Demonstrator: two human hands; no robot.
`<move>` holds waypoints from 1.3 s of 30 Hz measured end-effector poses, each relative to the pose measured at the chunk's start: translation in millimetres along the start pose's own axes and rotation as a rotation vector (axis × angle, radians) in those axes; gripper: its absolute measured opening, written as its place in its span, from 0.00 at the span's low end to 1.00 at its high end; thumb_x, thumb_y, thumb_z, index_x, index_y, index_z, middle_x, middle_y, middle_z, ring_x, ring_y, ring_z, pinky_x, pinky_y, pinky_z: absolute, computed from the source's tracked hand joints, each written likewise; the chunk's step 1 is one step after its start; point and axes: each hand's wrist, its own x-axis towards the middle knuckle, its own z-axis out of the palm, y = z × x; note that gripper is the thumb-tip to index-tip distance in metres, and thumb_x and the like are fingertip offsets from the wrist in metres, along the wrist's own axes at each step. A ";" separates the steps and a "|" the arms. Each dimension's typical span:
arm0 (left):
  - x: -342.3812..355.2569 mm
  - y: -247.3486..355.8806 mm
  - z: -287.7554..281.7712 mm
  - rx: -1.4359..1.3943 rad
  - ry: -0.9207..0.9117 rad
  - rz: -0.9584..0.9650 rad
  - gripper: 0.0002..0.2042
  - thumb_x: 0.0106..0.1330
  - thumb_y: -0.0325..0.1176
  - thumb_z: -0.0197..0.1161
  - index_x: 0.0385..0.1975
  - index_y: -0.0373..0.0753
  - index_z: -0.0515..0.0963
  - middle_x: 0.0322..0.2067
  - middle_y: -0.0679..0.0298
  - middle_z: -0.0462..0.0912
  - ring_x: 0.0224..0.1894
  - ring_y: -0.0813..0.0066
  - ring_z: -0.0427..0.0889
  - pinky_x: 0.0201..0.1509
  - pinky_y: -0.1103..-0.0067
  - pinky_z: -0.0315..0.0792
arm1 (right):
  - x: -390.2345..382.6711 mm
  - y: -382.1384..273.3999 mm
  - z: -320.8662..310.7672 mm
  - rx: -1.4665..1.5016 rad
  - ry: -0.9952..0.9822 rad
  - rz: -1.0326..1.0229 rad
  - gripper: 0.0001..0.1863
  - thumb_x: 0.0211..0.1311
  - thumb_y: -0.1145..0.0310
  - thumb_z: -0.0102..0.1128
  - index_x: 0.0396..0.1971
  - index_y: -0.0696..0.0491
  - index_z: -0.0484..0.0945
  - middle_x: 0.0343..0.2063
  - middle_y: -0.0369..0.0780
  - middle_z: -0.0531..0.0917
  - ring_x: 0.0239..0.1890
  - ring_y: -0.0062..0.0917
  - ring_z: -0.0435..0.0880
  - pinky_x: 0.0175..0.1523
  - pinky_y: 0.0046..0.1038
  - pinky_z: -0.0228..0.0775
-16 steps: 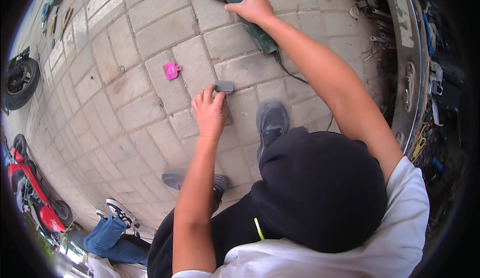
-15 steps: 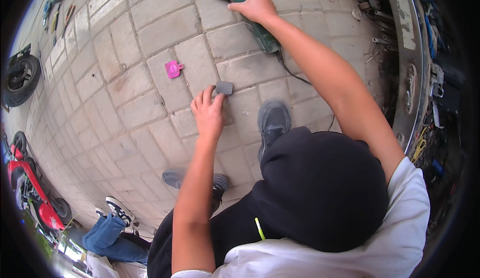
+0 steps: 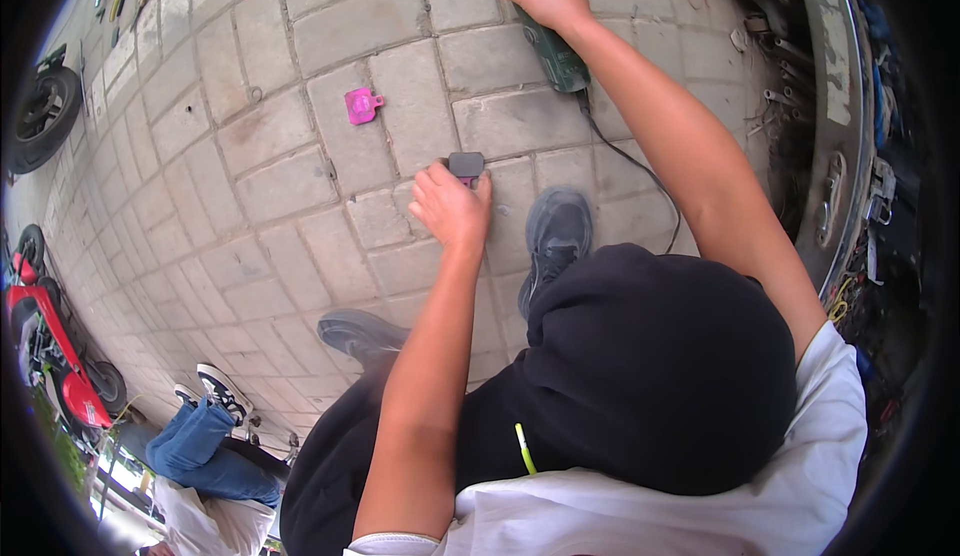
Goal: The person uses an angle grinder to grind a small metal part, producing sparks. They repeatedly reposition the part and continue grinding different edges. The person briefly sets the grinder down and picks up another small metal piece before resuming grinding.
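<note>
My right hand [image 3: 556,1] grips the green angle grinder [image 3: 555,61] at the top, its dark disc partly cut off by the picture's edge. A black cord runs from its rear end over the pavers. Lower and nearer, my left hand [image 3: 450,206] has its fingers curled on a small dark grey rectangular pad [image 3: 466,164] with a magenta edge showing beneath, the thumb at its right side. Up and left of that hand, a flat magenta piece with a small tab [image 3: 362,107] lies on the paving [image 3: 270,126].
Tools [image 3: 120,1] lie top left, below them a black wheel [image 3: 45,116]. A red two-wheeler [image 3: 70,366] stands lower left, near another person's jeans [image 3: 195,446] and sneakers. A metal edge [image 3: 835,106] with dark hardware runs along the right. My shoes are beneath me.
The view has shifted, so floor items appear higher and farther right. My left thumb has moved to the pad's right side, exposing its magenta edge. My right hand keeps hold of the grinder.
</note>
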 end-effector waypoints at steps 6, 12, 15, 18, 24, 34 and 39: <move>8.0 -4.5 8.4 -0.428 -0.172 0.057 0.24 0.55 0.38 0.72 0.48 0.35 0.72 0.41 0.61 0.81 0.41 0.62 0.79 0.48 0.66 0.67 | 10.5 14.0 7.1 -0.076 0.026 -0.049 0.46 0.36 0.45 0.73 0.51 0.63 0.69 0.46 0.52 0.82 0.49 0.43 0.82 0.53 0.39 0.75; 25.6 11.2 -52.7 -1.814 -0.688 -0.518 0.10 0.64 0.30 0.64 0.43 0.37 0.75 0.38 0.64 0.80 0.38 0.75 0.76 0.47 0.74 0.72 | 8.7 11.7 11.3 -0.090 0.017 -0.031 0.44 0.36 0.46 0.72 0.50 0.61 0.68 0.46 0.52 0.82 0.49 0.44 0.82 0.53 0.40 0.74; 32.8 12.0 -86.1 -2.313 -0.793 -0.468 0.09 0.66 0.29 0.62 0.44 0.36 0.75 0.37 0.65 0.79 0.38 0.76 0.75 0.47 0.73 0.73 | 8.1 10.4 8.0 -0.099 0.013 -0.038 0.44 0.37 0.45 0.72 0.50 0.61 0.68 0.46 0.52 0.82 0.49 0.44 0.82 0.52 0.40 0.74; 36.2 19.7 -121.4 -2.476 -0.778 -0.494 0.07 0.65 0.28 0.61 0.41 0.35 0.76 0.34 0.61 0.79 0.38 0.72 0.77 0.46 0.72 0.75 | 6.4 9.0 5.8 -0.096 0.000 -0.025 0.45 0.37 0.45 0.73 0.50 0.62 0.68 0.45 0.53 0.81 0.49 0.44 0.82 0.53 0.39 0.74; 34.6 13.5 -137.5 -2.429 -0.648 -0.494 0.08 0.63 0.28 0.62 0.40 0.35 0.75 0.35 0.60 0.79 0.37 0.71 0.78 0.46 0.72 0.76 | 8.3 9.9 6.6 -0.064 -0.013 -0.030 0.45 0.38 0.45 0.73 0.50 0.62 0.67 0.45 0.53 0.81 0.48 0.44 0.82 0.52 0.40 0.74; 24.4 32.5 -161.2 -2.084 -0.280 -0.384 0.14 0.62 0.27 0.64 0.45 0.35 0.70 0.37 0.59 0.80 0.37 0.70 0.79 0.43 0.70 0.76 | 6.6 7.3 4.2 -0.072 -0.008 -0.040 0.45 0.38 0.46 0.73 0.50 0.63 0.66 0.45 0.54 0.81 0.48 0.45 0.82 0.52 0.39 0.74; 25.6 32.3 -163.9 -2.106 -0.306 -0.392 0.15 0.62 0.27 0.64 0.46 0.35 0.70 0.39 0.59 0.80 0.37 0.70 0.79 0.44 0.70 0.76 | 7.4 9.1 6.3 -0.061 -0.013 -0.045 0.44 0.38 0.46 0.73 0.50 0.63 0.67 0.45 0.54 0.81 0.48 0.45 0.82 0.52 0.39 0.74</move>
